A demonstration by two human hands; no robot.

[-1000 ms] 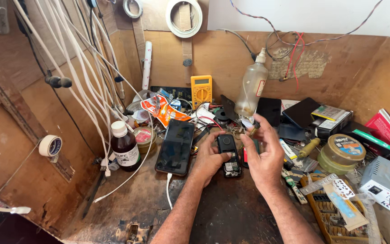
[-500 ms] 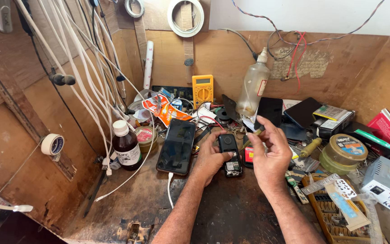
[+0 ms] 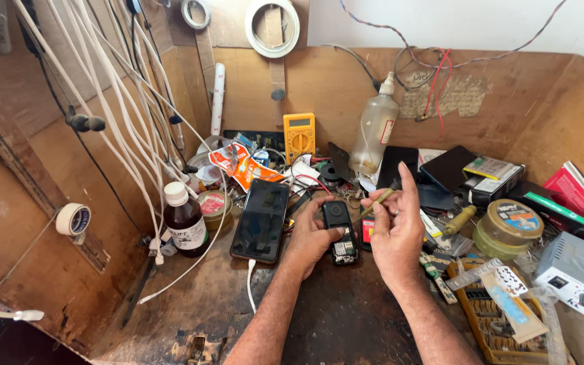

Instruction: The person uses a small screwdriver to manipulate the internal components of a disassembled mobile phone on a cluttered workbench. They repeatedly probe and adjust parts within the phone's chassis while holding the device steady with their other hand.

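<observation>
My left hand [image 3: 313,238] lies on the wooden bench and grips a small black phone [image 3: 340,230] with its back cover off, the circuit board showing at its lower end. My right hand [image 3: 396,230] is raised just to the right of the phone and pinches a thin olive-coloured tool [image 3: 376,201] between thumb and fingers, the index finger pointing up. The tool's tip hangs a little above and right of the phone. A large black smartphone [image 3: 261,219] lies face up left of my left hand, a white cable plugged into its bottom.
A dark brown medicine bottle [image 3: 185,220] and a small tin [image 3: 213,205] stand at the left. A yellow multimeter [image 3: 299,134] and a clear squeeze bottle [image 3: 374,128] stand at the back. Tape rolls [image 3: 507,225], a parts tray [image 3: 491,318] and a grey box [image 3: 578,273] crowd the right. White cables [image 3: 123,122] hang at left.
My right hand has lifted off the small phone and turned upward with the thin tool, index finger now raised. My left hand keeps hold of the phone in the same place.
</observation>
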